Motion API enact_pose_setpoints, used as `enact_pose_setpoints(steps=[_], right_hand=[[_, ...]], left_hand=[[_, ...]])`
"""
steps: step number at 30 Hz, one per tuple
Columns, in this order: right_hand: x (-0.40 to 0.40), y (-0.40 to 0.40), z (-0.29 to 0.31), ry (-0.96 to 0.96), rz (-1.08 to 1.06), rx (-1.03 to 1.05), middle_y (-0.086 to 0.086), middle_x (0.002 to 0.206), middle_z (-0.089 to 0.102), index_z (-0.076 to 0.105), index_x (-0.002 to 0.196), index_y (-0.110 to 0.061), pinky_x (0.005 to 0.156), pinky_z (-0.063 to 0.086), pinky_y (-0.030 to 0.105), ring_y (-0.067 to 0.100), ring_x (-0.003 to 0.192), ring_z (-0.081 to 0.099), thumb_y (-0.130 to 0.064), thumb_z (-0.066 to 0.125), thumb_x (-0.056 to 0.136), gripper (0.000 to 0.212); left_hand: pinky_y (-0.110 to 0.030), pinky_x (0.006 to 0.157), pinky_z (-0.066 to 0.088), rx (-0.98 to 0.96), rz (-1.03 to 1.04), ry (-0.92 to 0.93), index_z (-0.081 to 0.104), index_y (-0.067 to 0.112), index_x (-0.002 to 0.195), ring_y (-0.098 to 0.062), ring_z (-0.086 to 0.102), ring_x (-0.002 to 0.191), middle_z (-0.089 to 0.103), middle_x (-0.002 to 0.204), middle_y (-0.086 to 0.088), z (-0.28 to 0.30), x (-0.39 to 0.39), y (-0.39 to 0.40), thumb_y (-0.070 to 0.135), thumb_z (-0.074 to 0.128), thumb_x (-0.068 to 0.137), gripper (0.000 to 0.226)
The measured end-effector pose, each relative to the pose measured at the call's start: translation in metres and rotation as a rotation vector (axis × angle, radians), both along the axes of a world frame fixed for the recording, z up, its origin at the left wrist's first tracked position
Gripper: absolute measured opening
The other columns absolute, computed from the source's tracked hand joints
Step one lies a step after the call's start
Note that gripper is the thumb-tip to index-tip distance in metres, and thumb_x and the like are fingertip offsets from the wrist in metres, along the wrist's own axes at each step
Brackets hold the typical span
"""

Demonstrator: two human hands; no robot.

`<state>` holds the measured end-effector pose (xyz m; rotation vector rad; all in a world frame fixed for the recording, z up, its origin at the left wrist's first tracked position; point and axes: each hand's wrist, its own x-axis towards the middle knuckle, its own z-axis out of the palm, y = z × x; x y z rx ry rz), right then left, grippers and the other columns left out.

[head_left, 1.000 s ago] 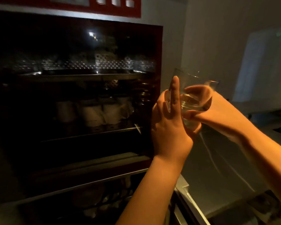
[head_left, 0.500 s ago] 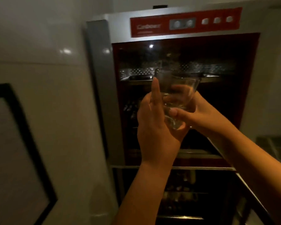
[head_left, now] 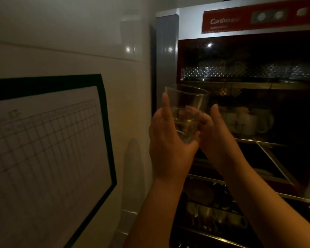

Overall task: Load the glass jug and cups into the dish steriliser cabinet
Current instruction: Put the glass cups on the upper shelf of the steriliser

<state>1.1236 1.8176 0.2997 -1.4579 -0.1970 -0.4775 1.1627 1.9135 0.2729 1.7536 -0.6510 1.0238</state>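
Gripping glass cup [head_left: 186,111], left hand [head_left: 168,140], right hand [head_left: 217,136]

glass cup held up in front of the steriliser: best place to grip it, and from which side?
Grip the glass cup low on its wall, near the thick base, coming from below and the sides as the left hand and right hand do now. It tapers toward the base and stands nearly upright, rim up, so fingers wrap the narrow end and the open rim stays untouched. The clear wall probably slips; oppose thumb and fingers.
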Motion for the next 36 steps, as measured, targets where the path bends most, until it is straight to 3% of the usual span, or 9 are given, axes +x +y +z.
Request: enact_pose_setpoints(steps=[6, 8, 10, 14, 20, 24, 31, 36], right_hand=[[0.009, -0.002, -0.017, 0.015, 0.119, 0.144, 0.0, 0.126, 0.061, 0.052, 0.127, -0.017, 0.099, 0.043, 0.038, 0.017, 0.117, 0.056, -0.056, 0.02, 0.089, 0.063], [0.014, -0.007, -0.029, 0.041, 0.155, 0.262, 0.003, 0.126, 0.061, 0.051, 0.129, -0.014, 0.101, 0.04, 0.04, 0.019, 0.118, 0.056, -0.056, 0.021, 0.09, 0.064], [0.021, -0.009, -0.046, 0.091, 0.165, 0.45, 0.009, 0.13, 0.058, 0.048, 0.133, -0.01, 0.107, 0.035, 0.043, 0.023, 0.121, 0.053, -0.057, 0.024, 0.092, 0.066], [0.033, -0.009, -0.09, 0.167, 0.1, 0.903, 0.018, 0.131, 0.053, 0.048, 0.129, -0.004, 0.109, 0.033, 0.042, 0.03, 0.122, 0.051, -0.052, 0.034, 0.095, 0.061], [0.048, -0.012, -0.143, 0.195, -0.003, 1.334, 0.024, 0.142, 0.037, 0.034, 0.138, 0.003, 0.112, 0.028, 0.043, 0.035, 0.131, 0.038, -0.044, 0.038, 0.097, 0.063], [0.054, -0.011, -0.16, 0.192, -0.114, 1.475, 0.022, 0.147, 0.03, 0.021, 0.145, -0.002, 0.112, 0.027, 0.041, 0.033, 0.134, 0.033, -0.041, 0.041, 0.097, 0.065], [0.068, -0.013, -0.174, 0.085, -0.2, 1.579, 0.02, 0.153, 0.019, 0.009, 0.149, -0.007, 0.114, 0.019, 0.044, 0.033, 0.14, 0.021, -0.047, 0.041, 0.095, 0.074], [0.077, -0.018, -0.186, 0.051, -0.253, 1.571, 0.018, 0.156, 0.007, 0.005, 0.149, -0.008, 0.115, 0.007, 0.043, 0.031, 0.143, 0.006, -0.058, 0.033, 0.093, 0.08]], left_hand=[[-0.015, 0.073, 0.043, -0.003, 0.024, 0.04, -0.005, 0.035, 0.148, -0.013, 0.043, 0.122, 0.037, 0.137, 0.002, -0.014, 0.005, 0.005, 0.047, 0.076, 0.068, 0.115], [-0.017, 0.073, 0.046, -0.016, 0.028, 0.062, -0.006, 0.037, 0.148, -0.012, 0.043, 0.122, 0.037, 0.138, 0.002, -0.02, 0.006, 0.005, 0.047, 0.076, 0.067, 0.115], [-0.023, 0.073, 0.05, -0.039, 0.039, 0.083, -0.006, 0.037, 0.147, -0.012, 0.044, 0.12, 0.039, 0.137, 0.001, -0.027, 0.006, 0.007, 0.048, 0.075, 0.067, 0.115], [-0.018, 0.074, 0.044, -0.061, 0.053, 0.119, -0.004, 0.036, 0.148, -0.012, 0.044, 0.119, 0.041, 0.136, -0.001, -0.046, 0.009, 0.009, 0.048, 0.074, 0.067, 0.113], [-0.011, 0.078, 0.037, -0.105, 0.007, 0.19, -0.004, 0.04, 0.147, -0.003, 0.039, 0.12, 0.036, 0.135, 0.007, -0.076, 0.011, 0.016, 0.045, 0.075, 0.066, 0.113], [-0.017, 0.081, 0.041, -0.108, -0.004, 0.217, -0.004, 0.042, 0.146, -0.007, 0.042, 0.123, 0.037, 0.135, 0.006, -0.087, 0.012, 0.022, 0.047, 0.073, 0.065, 0.112], [-0.009, 0.079, 0.035, -0.112, -0.025, 0.232, -0.004, 0.046, 0.145, -0.01, 0.043, 0.124, 0.038, 0.137, 0.003, -0.096, 0.013, 0.027, 0.046, 0.073, 0.065, 0.111], [0.003, 0.072, 0.029, -0.11, -0.006, 0.226, -0.004, 0.044, 0.146, 0.008, 0.03, 0.121, 0.029, 0.138, 0.011, -0.105, 0.016, 0.031, 0.047, 0.073, 0.064, 0.112]])
